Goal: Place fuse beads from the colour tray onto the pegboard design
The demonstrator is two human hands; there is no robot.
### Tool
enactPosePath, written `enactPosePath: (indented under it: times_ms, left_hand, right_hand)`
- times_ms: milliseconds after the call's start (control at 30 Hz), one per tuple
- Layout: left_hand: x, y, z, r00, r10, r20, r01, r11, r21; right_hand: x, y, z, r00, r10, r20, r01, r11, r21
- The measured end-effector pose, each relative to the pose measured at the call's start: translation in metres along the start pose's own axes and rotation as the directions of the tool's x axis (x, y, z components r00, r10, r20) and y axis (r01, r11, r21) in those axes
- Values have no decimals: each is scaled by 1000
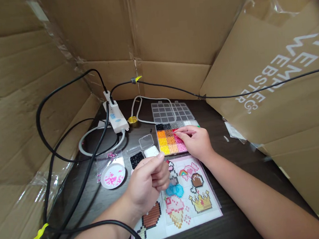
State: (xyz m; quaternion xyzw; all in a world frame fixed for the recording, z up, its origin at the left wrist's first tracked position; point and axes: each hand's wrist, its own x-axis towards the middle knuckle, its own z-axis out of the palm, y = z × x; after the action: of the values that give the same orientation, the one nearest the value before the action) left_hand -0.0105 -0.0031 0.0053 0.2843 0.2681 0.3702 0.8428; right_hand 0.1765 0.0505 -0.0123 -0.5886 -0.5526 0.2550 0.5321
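Your left hand (149,183) hovers over the top left of the pattern sheet (211,211), curled into a loose fist with the thumb tip pressed against the forefinger. Whether anything small sits in that pinch cannot be made out. Your right hand (196,143) rests at the near right corner of the bead box (157,141) and grips a thin tool (184,132) between thumb and fingers. The tool's tip reaches left over the red and pink compartments. The box lies on the dark table (233,150) just beyond the sheet, with its clear lid (172,112) folded open behind it. Just left of the box stand two small tubs, one of black beads (137,159) and one of white beads (151,151) with its lid up. Further left, a round white dish (116,169) holds pink beads, and it partly overlaps a clear pegboard (103,161). Behind these lies a white power strip (117,118) with black cables (42,117) looping from it, and cardboard walls (168,26) close in the table.
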Motion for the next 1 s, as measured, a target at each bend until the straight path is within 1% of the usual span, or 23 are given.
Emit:
enactPosePath:
  times_ms: [67, 133, 267, 333, 400, 500, 567, 667, 800, 1000]
  left_hand:
    - [0, 0, 1, 1000, 3, 2, -3, 1000, 3]
    - [0, 1, 1, 1000, 10, 9, -10, 1000, 7]
    - [0, 1, 1, 1000, 16, 19, -16, 1000, 22]
    - [1, 1, 0, 1000, 10, 17, -10, 1000, 25]
    - [1, 1, 1, 1000, 7, 13, -8, 1000, 23]
    - [1, 2, 2, 1000, 9, 10, -10, 1000, 26]
    - [2, 2, 3, 1000, 12, 6, -12, 999, 32]
    - [2, 2, 3, 1000, 15, -9, -14, 999, 39]
    - [1, 4, 4, 1000, 8, -26, -7, 999, 47]
    - [2, 4, 5, 1000, -3, -28, 4, 999, 47]
  right_hand:
    - [-1, -7, -6, 999, -25, -27, 25, 1000, 8]
    - [-5, -17, -17, 997, -56, -61, 57, 998, 10]
    - [-25, -31, -51, 990, -97, -97, 97, 995, -5]
    - [-42, -29, -70, 993, -82, -81, 80, 996, -29]
    - [-62, -21, -86, 998, -63, -14, 63, 997, -36]
    - [-88, -6, -102, 997, -34, 63, 34, 999, -5]
    - [-99, 3, -107, 996, -2, 86, 3, 1000, -2]
    - [-104, 10, -105, 994, 50, 98, -51, 999, 1]
    - [-103, 12, -100, 989, 91, 113, -92, 996, 0]
    - [-105, 10, -99, 987, 107, 122, -103, 994, -40]
